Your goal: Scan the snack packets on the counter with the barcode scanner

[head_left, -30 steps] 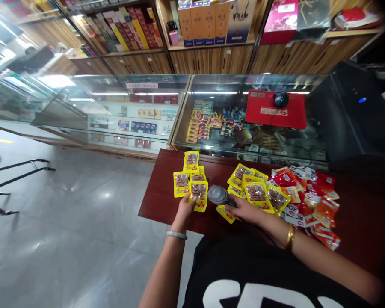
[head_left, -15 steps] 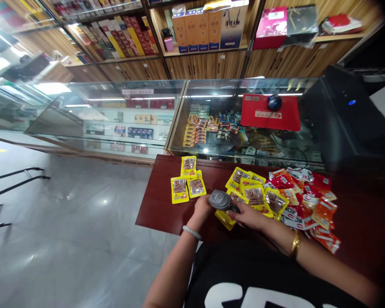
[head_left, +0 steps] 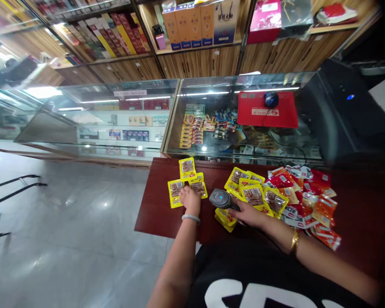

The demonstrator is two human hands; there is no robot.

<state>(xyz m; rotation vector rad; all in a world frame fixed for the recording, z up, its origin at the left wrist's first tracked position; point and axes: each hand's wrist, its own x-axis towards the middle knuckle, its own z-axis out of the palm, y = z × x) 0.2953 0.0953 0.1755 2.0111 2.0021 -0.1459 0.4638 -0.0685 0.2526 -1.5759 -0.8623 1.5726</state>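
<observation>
My left hand (head_left: 191, 201), with a pale bangle at its wrist, is over the left group of yellow snack packets. Its bent fingers pinch the inner edge of one yellow snack packet (head_left: 175, 190); the fingertips are partly hidden. Close beside it lie another packet (head_left: 198, 185) and an upper one (head_left: 188, 168). My right hand (head_left: 245, 212) is wrapped round the handle of a grey barcode scanner (head_left: 220, 198), whose head points left and shows a blue light. Under and beside the scanner is a pile of yellow packets (head_left: 253, 195).
Red, orange and white packets (head_left: 308, 201) lie heaped on the right of the brown tabletop (head_left: 157, 214). Behind stands a glass display counter (head_left: 211, 149) with a red mat (head_left: 266, 119) and a mouse (head_left: 271, 99) on top. A dark monitor (head_left: 346, 115) is at right.
My left hand has moved left from beside the scanner head to the left group of packets, where one packet has shifted slightly. The scanner stays in my right hand and its blue light now shows.
</observation>
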